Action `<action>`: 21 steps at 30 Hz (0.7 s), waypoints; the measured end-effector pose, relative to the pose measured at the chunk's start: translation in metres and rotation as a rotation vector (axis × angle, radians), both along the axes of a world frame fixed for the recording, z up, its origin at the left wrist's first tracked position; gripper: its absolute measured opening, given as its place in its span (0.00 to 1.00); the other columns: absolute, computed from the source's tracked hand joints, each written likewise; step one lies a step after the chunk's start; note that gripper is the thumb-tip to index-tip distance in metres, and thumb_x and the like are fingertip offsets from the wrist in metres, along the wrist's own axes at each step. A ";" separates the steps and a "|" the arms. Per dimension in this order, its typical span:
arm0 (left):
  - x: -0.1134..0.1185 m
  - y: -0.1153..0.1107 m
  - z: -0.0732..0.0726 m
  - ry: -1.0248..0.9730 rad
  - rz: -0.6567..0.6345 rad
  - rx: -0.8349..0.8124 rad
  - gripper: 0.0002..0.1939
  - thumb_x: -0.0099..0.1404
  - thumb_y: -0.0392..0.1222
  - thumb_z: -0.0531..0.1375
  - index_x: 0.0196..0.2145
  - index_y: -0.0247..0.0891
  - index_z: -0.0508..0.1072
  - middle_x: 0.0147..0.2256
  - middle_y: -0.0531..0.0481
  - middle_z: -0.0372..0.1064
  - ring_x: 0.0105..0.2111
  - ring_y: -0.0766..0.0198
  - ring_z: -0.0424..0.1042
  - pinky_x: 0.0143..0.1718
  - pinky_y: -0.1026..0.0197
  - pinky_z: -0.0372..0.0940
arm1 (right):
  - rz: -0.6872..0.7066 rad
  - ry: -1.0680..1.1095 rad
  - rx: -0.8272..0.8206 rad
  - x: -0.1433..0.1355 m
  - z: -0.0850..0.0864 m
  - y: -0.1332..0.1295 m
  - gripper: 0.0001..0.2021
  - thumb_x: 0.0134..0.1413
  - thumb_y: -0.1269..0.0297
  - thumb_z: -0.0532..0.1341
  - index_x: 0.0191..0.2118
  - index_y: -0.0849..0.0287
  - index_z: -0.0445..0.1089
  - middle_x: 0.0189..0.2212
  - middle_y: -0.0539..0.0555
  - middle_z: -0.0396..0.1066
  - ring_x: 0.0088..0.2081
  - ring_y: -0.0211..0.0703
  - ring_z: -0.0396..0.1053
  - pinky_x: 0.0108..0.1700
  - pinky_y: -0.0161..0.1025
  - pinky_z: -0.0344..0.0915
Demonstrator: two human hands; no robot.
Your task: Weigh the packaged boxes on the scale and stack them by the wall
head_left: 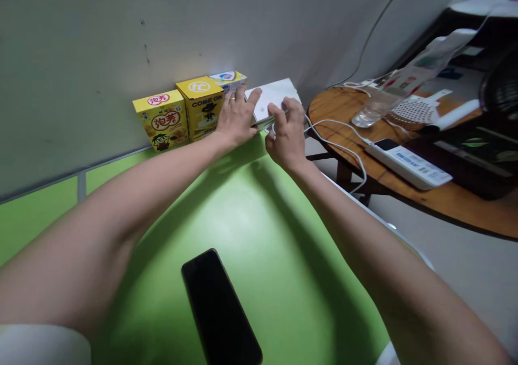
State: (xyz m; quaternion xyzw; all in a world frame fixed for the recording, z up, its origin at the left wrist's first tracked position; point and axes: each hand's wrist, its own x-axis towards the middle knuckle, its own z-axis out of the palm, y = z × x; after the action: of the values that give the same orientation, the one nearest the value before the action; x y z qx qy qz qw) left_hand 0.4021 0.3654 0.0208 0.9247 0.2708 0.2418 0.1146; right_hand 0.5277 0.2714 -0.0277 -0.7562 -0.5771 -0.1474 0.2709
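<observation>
At the far edge of the green table, a white box (279, 92) stands at the right end of a row of boxes. My left hand (238, 117) has its fingers spread, between the boxes and the white box, with its thumb and fingertips against the white box's left part. My right hand (288, 133) touches the front and top of the white box with bent, parted fingers. Left of my hands are a yellow box with a black hat figure (207, 108), a yellow snack box with red lettering (164, 121), and a white-and-yellow box (229, 78) behind.
A black phone (222, 311) lies on the green table (238, 208) near me. To the right, a round wooden table (338, 106) holds a power strip (408, 162), a clear bottle (374, 108), a white perforated paddle (416, 110) and white cables. A wall stands behind the boxes.
</observation>
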 end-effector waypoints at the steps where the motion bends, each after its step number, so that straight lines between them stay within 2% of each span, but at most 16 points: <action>1: -0.002 -0.006 0.001 -0.026 -0.022 -0.031 0.40 0.53 0.34 0.69 0.61 0.35 0.59 0.62 0.35 0.53 0.66 0.40 0.50 0.68 0.38 0.42 | 0.009 0.003 0.015 0.000 0.000 -0.007 0.30 0.51 0.71 0.56 0.62 0.53 0.57 0.68 0.60 0.48 0.70 0.60 0.44 0.68 0.64 0.45; 3: -0.015 -0.020 0.005 -0.080 -0.056 -0.096 0.37 0.54 0.33 0.68 0.59 0.35 0.60 0.61 0.35 0.54 0.64 0.41 0.54 0.66 0.41 0.50 | 0.040 0.014 0.042 -0.002 0.004 -0.021 0.31 0.53 0.66 0.59 0.64 0.52 0.54 0.68 0.61 0.47 0.70 0.63 0.43 0.67 0.66 0.45; 5: -0.040 -0.034 0.015 -0.134 -0.075 -0.141 0.34 0.55 0.32 0.66 0.58 0.36 0.60 0.60 0.36 0.55 0.63 0.43 0.56 0.65 0.43 0.53 | 0.080 0.038 0.064 -0.008 0.016 -0.037 0.38 0.53 0.58 0.62 0.67 0.53 0.47 0.69 0.63 0.44 0.70 0.65 0.40 0.66 0.69 0.43; 8: -0.101 -0.059 0.039 -0.205 -0.083 -0.195 0.32 0.54 0.34 0.66 0.55 0.38 0.62 0.58 0.39 0.59 0.62 0.45 0.58 0.63 0.42 0.57 | 0.177 0.148 0.113 -0.030 0.044 -0.064 0.47 0.50 0.49 0.65 0.70 0.53 0.40 0.70 0.62 0.42 0.71 0.64 0.37 0.67 0.68 0.43; 10: -0.153 -0.080 0.062 -0.219 -0.085 -0.258 0.30 0.54 0.35 0.66 0.54 0.39 0.63 0.58 0.42 0.60 0.61 0.45 0.59 0.62 0.41 0.60 | 0.313 0.311 0.119 -0.057 0.064 -0.082 0.48 0.49 0.45 0.66 0.70 0.53 0.42 0.70 0.60 0.45 0.71 0.61 0.41 0.68 0.63 0.48; 12: -0.210 -0.103 0.087 -0.208 -0.077 -0.342 0.29 0.54 0.37 0.66 0.53 0.41 0.64 0.58 0.45 0.60 0.61 0.43 0.59 0.58 0.41 0.64 | 0.512 0.498 0.037 -0.093 0.081 -0.098 0.44 0.47 0.43 0.67 0.67 0.51 0.52 0.66 0.58 0.55 0.68 0.60 0.51 0.67 0.59 0.54; 14: -0.270 -0.130 0.111 -0.176 -0.063 -0.428 0.28 0.53 0.39 0.65 0.52 0.42 0.65 0.57 0.47 0.61 0.61 0.42 0.60 0.53 0.43 0.69 | 0.699 0.622 -0.087 -0.137 0.092 -0.112 0.39 0.44 0.43 0.69 0.62 0.48 0.62 0.61 0.54 0.65 0.64 0.60 0.60 0.65 0.60 0.58; 16: -0.328 -0.156 0.128 -0.135 -0.024 -0.484 0.27 0.54 0.40 0.65 0.52 0.41 0.65 0.56 0.47 0.62 0.59 0.43 0.63 0.49 0.47 0.72 | 0.820 0.674 -0.169 -0.185 0.097 -0.124 0.38 0.42 0.46 0.71 0.60 0.46 0.65 0.59 0.51 0.68 0.62 0.62 0.63 0.65 0.63 0.58; 18: -0.384 -0.180 0.138 -0.099 0.052 -0.500 0.28 0.54 0.42 0.66 0.52 0.42 0.66 0.55 0.47 0.64 0.57 0.45 0.65 0.50 0.48 0.73 | 0.895 0.704 -0.211 -0.234 0.098 -0.135 0.40 0.41 0.49 0.72 0.62 0.46 0.63 0.61 0.52 0.66 0.63 0.62 0.61 0.66 0.63 0.57; 21: -0.458 -0.207 0.139 -0.079 0.205 -0.487 0.28 0.53 0.44 0.68 0.52 0.46 0.69 0.55 0.49 0.65 0.56 0.45 0.66 0.53 0.48 0.72 | 0.971 0.737 -0.306 -0.301 0.095 -0.144 0.43 0.42 0.51 0.72 0.65 0.48 0.58 0.64 0.56 0.61 0.63 0.62 0.61 0.65 0.61 0.58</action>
State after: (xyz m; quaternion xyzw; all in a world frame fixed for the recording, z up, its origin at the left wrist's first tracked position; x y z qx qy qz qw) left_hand -0.0555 0.1588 0.1599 0.8275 0.4088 0.2157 0.3189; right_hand 0.2270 0.1278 0.0675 -0.4392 -0.7380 0.3472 0.3767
